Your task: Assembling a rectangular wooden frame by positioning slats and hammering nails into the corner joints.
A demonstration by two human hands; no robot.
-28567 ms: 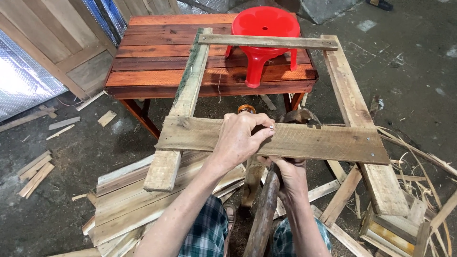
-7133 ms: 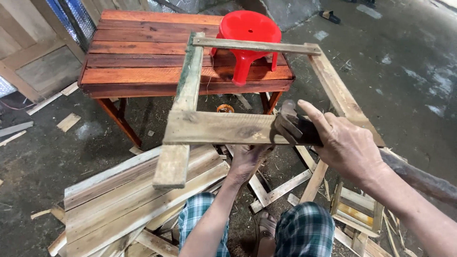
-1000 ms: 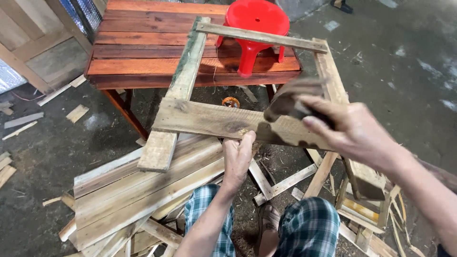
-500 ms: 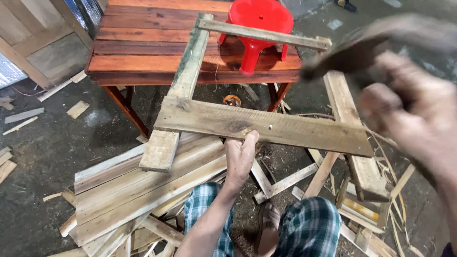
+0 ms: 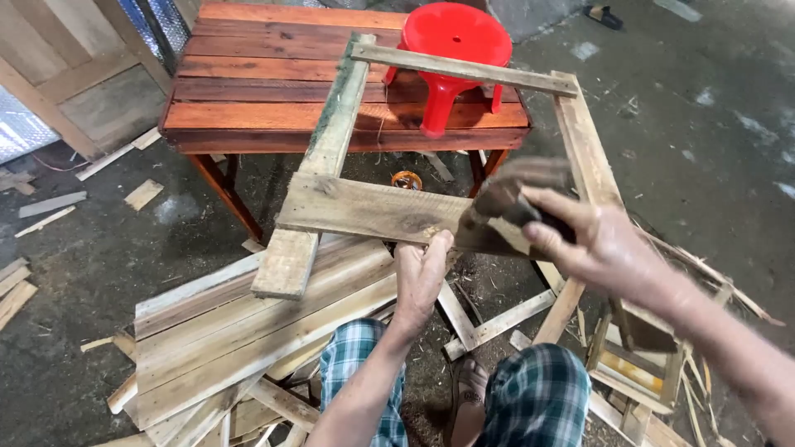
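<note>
Beside our left grip (image 5: 420, 277), which is pinching the frame's front board (image 5: 364, 211), our right grip (image 5: 592, 240) is clenching a blurred hammer (image 5: 505, 199).

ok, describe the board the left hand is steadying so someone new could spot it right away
Start at the dark red slatted table with the red plastic stool on it; a pale rough wooden frame leans from it toward the person. The board is the frame's near crosspiece, with the left hand at its lower edge. It is the widest piece, knotted, unlike the thin far rail.
</note>
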